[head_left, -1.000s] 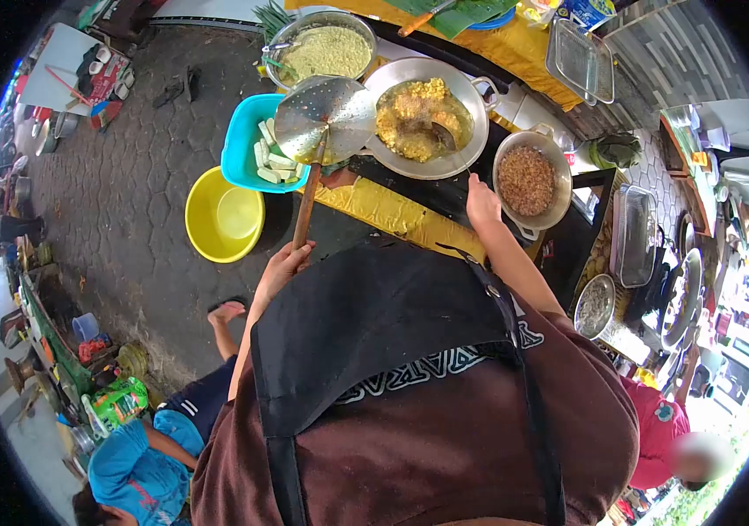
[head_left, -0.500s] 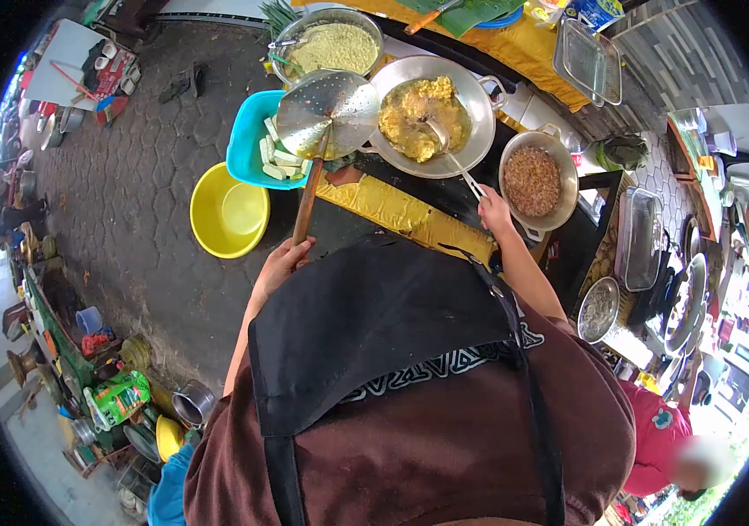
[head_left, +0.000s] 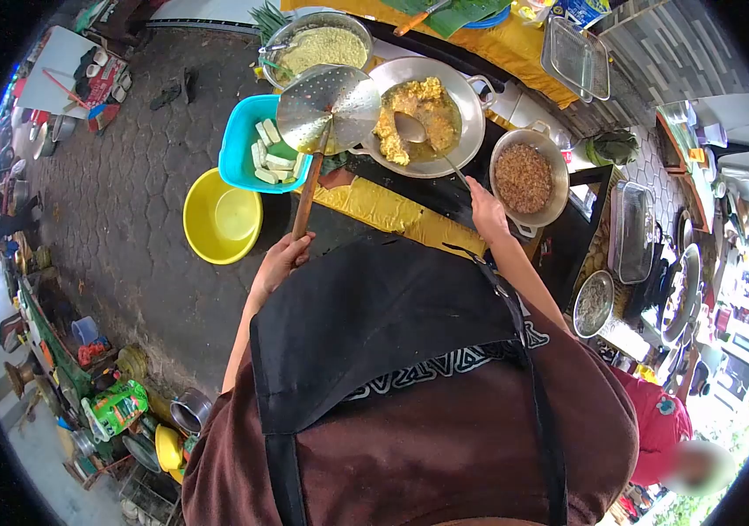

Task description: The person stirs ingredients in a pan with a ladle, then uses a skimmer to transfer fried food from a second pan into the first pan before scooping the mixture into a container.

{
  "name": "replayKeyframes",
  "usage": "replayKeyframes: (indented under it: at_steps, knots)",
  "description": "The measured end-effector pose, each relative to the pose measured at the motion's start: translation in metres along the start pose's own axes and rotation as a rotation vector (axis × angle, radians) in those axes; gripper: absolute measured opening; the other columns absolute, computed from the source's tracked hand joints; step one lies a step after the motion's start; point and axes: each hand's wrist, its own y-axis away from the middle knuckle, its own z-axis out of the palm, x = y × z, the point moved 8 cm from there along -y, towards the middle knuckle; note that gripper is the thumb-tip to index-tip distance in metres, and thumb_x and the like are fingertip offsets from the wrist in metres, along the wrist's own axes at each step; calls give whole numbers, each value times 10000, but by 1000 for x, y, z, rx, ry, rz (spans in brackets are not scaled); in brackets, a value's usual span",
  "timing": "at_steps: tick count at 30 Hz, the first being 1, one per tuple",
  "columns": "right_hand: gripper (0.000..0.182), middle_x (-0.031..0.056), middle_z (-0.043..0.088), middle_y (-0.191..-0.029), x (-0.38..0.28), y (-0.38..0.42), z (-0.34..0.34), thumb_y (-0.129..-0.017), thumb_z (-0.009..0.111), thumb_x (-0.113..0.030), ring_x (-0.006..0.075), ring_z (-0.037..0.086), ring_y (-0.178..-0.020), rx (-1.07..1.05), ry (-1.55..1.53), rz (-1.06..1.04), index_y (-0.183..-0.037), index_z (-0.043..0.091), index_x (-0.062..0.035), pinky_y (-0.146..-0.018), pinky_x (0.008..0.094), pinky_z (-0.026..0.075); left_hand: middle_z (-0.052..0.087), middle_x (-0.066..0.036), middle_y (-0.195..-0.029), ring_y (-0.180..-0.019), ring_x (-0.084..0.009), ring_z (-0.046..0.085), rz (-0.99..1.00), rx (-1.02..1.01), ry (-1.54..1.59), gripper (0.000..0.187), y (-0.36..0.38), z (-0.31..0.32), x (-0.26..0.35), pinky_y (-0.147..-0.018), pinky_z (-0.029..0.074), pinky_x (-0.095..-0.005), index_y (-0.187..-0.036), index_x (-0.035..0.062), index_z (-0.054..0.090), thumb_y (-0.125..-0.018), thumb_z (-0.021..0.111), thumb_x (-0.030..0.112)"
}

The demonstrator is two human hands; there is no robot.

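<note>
Dark paving [head_left: 120,210] extends left of the wok [head_left: 473,107]. The right hand [head_left: 487,213] grips a ladle [head_left: 410,128] by its handle; the bowl lies in the wok, forward and left of that hand. The left hand [head_left: 281,263] clasps a perforated skimmer [head_left: 326,105] by its wooden handle, its disc farther forward.

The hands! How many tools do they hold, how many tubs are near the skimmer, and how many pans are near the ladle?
Tools: 2, skimmer in left hand, ladle in right hand
Tubs: 2, turquoise tub, yellow tub
Pans: 2, frying pan, pan of brown bits
Total: 6
</note>
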Motion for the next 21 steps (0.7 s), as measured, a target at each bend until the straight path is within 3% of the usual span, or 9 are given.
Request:
replayKeyframes:
  at_steps: [5, 7, 8, 12, 14, 17, 18, 21]
  knots:
    - [445, 211, 554, -1091, -26, -23, 20, -836, 377, -43, 360, 538, -993, -60, -6, 53, -1279, 396, -91, -851, 433, 425, 387, 57, -665, -551, -15, 346, -17, -22, 79, 252, 4, 4, 1, -466, 258, -157, -1079, 34, 510, -905, 511, 217]
    - [440, 214, 552, -1094, -32, -30, 37, -833, 377, -44, 362, 540, -992, -177, -9, 90, -1272, 397, -72, -851, 433, 426, 384, 58, -660, -540, -13, 342, -14, -22, 97, 249, 4, 4, -1, -454, 252, -156, -1080, 34, 507, -906, 511, 213]
    - [424, 209, 553, -1106, -32, -31, 44, -830, 368, -36, 356, 549, -983, -111, 4, 1, -1252, 410, -54, -842, 430, 435, 381, 59, -656, -528, -11, 338, -14, -24, 112, 246, 5, 3, -2, -441, 246, -154, -1080, 35, 505, -906, 510, 209]
    - [404, 213, 559, -1083, -35, -24, 38, -835, 362, -34, 350, 562, -967, -103, 98, -23, -1235, 413, -56, -830, 426, 446, 382, 58, -653, -541, -14, 342, 3, -35, 100, 242, 5, -3, -6, -454, 255, -156, -1076, 36, 507, -904, 515, 206]
    - [385, 215, 564, -1049, -31, -16, 24, -847, 346, -44, 347, 563, -968, -362, 256, 215, -1227, 405, -60, -823, 424, 453, 379, 58, -650, -557, -16, 345, 13, 19, 130, 238, 6, -5, -7, -473, 263, -157, -1074, 37, 512, -903, 518, 202]
    - [385, 222, 565, -1012, -8, -6, 21, -856, 347, -59, 349, 558, -978, -283, 280, 254, -1239, 386, -69, -822, 425, 454, 378, 57, -651, -572, -18, 344, -13, 33, 156, 238, 11, -5, -8, -494, 265, -157, -1073, 36, 518, -903, 518, 203]
    - [371, 222, 586, -965, -8, -6, 16, -815, 397, -53, 372, 568, -921, -165, 235, 236, -1181, 453, -62, -778, 453, 449, 378, 57, -651, -572, -18, 344, -13, 36, 158, 238, 11, -6, -8, -494, 265, -157, -1073, 36, 518, -903, 518, 203]
    - [367, 229, 595, -930, -10, -8, 17, -814, 399, -48, 382, 578, -880, -85, 185, 222, -1178, 450, -46, -755, 464, 452, 376, 58, -651, -571, -23, 337, 11, 26, 141, 237, 9, -8, -9, -498, 256, -160, -1073, 37, 521, -903, 519, 203]
